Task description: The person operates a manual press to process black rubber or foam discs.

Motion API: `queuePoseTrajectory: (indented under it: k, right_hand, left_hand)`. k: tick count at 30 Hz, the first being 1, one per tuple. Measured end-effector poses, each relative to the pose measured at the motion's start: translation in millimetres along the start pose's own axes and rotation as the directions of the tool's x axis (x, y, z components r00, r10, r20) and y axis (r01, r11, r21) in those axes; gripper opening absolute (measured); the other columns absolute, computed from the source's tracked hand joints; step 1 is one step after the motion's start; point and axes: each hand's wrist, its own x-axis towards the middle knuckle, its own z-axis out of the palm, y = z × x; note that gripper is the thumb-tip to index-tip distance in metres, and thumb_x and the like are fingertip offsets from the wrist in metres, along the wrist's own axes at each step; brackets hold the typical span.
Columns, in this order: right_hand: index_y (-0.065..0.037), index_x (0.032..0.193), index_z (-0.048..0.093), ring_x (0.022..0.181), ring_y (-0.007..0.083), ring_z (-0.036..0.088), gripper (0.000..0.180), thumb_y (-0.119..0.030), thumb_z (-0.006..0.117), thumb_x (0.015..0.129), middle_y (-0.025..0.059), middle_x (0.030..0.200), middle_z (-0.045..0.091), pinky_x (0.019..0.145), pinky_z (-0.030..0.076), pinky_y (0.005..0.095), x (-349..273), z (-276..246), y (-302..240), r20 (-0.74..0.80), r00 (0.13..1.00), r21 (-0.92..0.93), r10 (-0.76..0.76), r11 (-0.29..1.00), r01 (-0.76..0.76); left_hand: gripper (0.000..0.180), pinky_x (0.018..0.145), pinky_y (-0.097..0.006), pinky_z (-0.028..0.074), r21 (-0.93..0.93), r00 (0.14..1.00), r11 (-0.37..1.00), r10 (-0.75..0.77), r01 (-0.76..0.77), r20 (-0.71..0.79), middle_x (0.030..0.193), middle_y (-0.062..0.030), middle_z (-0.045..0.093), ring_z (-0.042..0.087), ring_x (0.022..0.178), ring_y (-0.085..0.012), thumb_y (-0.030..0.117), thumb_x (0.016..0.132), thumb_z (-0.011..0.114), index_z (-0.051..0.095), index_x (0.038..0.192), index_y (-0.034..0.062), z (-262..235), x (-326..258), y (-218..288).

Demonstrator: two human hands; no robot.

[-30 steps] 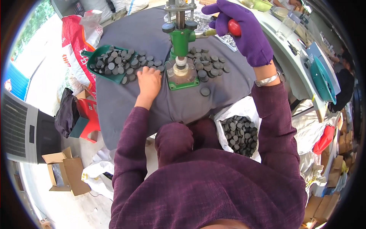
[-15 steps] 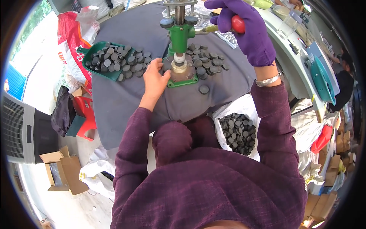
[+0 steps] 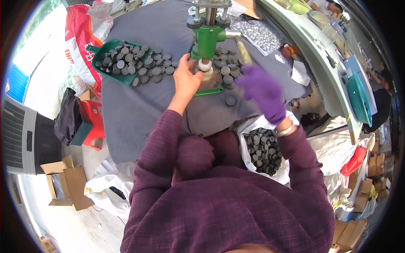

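A green hand press (image 3: 206, 42) stands on the grey cloth-covered table. Its white-tipped ram (image 3: 205, 65) is down at the die on the base. Beside the die is my bare left hand (image 3: 185, 82), thumb and fingers apart, with no piece visible in it. My right hand (image 3: 263, 92), in a purple glove and blurred, closes round the end of the press lever (image 3: 244, 51); the knob is hidden in the glove. Dark round discs (image 3: 156, 69) lie left of the press, and more discs (image 3: 228, 69) lie to its right. One single disc (image 3: 230, 100) rests in front.
A green scoop (image 3: 112, 76) full of discs lies at the left. Near my right forearm, a white sack (image 3: 241, 130) holds more discs. A clear bag of small metal parts (image 3: 261, 36) lies behind the press. Another person (image 3: 325, 6) sits at the far right.
My right hand has swung the lever down and toward me, and the ram has lowered. My left hand stays beside the die. The whole view has shifted slightly.
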Motion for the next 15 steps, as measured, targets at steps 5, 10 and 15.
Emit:
queuePoseTrajectory:
  k: [5, 10, 15]
  right_hand:
    - [-0.004, 0.096, 0.072, 0.065, 0.0216, 0.059, 0.019, -0.005, 0.067, 0.078, 0.0065, 0.076, 0.067, 0.094, 0.046, 0.0413, -2.7, 5.0, 6.3, 0.057, 0.998, -0.078, -0.019, 0.997, 0.023]
    - [-0.002, 0.103, 0.070, 0.070, 0.0133, 0.058, 0.021, -0.013, 0.059, 0.088, 0.0030, 0.074, 0.065, 0.083, 0.049, 0.0315, 27.3, -10.1, -28.5, 0.073, 0.920, 0.250, 0.385, 0.886, -0.391]
    - [0.007, 0.112, 0.063, 0.067, 0.0095, 0.052, 0.030, -0.013, 0.047, 0.097, 0.0026, 0.065, 0.053, 0.081, 0.054, 0.0309, 94.3, -31.1, -37.7, 0.030, 0.997, 0.128, 0.067, 0.989, -0.070]
  left_hand:
    - [0.032, 0.089, -0.045, 0.041, 0.715, 0.955, 0.639, 0.252, -0.286, 0.157, 0.103, -0.0082, 0.067, 0.056, 0.106, -0.0302, 0.006, 0.075, 0.059, 0.063, 0.106, 0.0047, -29.5, 12.9, -37.9]
    - [0.022, 0.082, -0.048, 0.042, 0.775, 0.905, 0.491, 0.349, -0.398, 0.244, 0.105, -0.0065, 0.068, 0.057, 0.105, -0.0314, 0.006, 0.079, 0.055, 0.067, 0.098, 0.0068, -42.9, -4.5, -46.8]
    - [0.034, 0.083, -0.038, 0.047, 0.674, 0.953, 0.674, 0.236, -0.302, 0.191, 0.106, -0.0095, 0.068, 0.059, 0.102, -0.0309, 0.008, 0.077, 0.065, 0.064, 0.111, 0.0050, -56.8, -13.5, -46.6]
